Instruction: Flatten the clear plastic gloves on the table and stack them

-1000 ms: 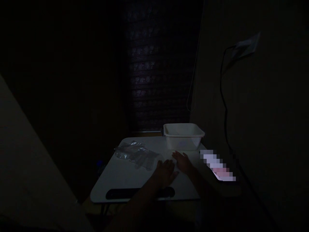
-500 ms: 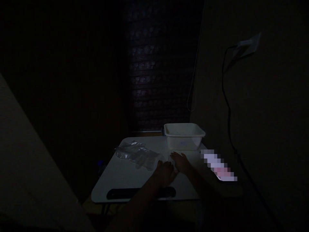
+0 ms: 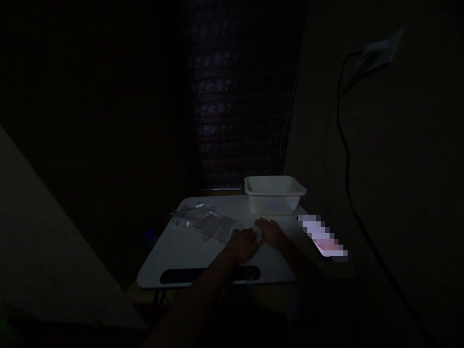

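Note:
In dim light, a clear, crumpled plastic bag (image 3: 205, 223) is spread across the left and middle of a small white table (image 3: 174, 256). My left hand (image 3: 243, 245) lies palm down over the bag's right end, its fingers loosely stretched. Close beside it, my right hand (image 3: 271, 233) reaches in low over the tabletop with fingers extended and slightly apart. A bit of clear plastic shows between the two hands. Their palms are hidden, and darkness blurs exact contact.
A white plastic basin (image 3: 274, 204) stands at the table's back right. A lit, pixelated screen (image 3: 322, 237) lies to the right. A dark cable (image 3: 347, 169) hangs from a wall outlet (image 3: 380, 50). Along the front edge runs a black slot (image 3: 184, 275).
The view has shifted, so the table and basin sit slightly higher. My left hand has slid slightly over the bag's end; my right hand stays close by.

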A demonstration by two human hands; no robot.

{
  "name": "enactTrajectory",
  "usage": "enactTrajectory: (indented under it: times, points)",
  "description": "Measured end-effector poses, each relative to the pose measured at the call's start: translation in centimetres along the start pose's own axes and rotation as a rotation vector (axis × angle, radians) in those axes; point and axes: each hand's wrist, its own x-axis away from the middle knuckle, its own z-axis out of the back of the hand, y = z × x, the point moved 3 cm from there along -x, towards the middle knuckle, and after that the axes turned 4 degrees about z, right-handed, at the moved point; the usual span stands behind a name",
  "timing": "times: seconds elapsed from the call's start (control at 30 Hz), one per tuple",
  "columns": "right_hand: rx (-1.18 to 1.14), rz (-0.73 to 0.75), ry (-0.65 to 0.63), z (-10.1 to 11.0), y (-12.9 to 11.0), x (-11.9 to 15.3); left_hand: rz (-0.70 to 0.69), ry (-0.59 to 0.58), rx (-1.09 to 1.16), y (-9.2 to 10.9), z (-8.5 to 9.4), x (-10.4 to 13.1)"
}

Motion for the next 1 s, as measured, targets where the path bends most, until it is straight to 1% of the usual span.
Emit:
enactTrajectory:
  times: [0.13, 0.3, 0.5, 0.67, 0.83, 1.0]
  points:
    - [0.014, 0.009, -0.042, 0.5, -1.0, 0.1, -0.012, -0.019, 0.000, 0.2, 0.0, 0.1]
    - [0.045, -0.017, -0.078, 1.2, -2.0, -0.3, -0.048, -0.040, 0.033, 0.6, 0.2, -0.4]
    - [0.069, -0.096, -0.062, 0.8, -1.3, -0.8, -0.023, -0.044, -0.003, 0.8, 0.6, -0.7]
    - [0.055, -0.096, -0.048, 0.9, -0.9, -0.2, -0.029, -0.030, -0.027, 0.6, 0.0, -0.5]
    - [0.059, -0.057, -0.082, 1.2, -1.0, 0.4, -0.021, 0.008, -0.032, 0.5, -0.3, -0.5]
    - [0.089, -0.035, -0.121, 1.0, -0.9, 0.6, -0.024, -0.033, -0.040, 0.9, -0.4, -0.8]
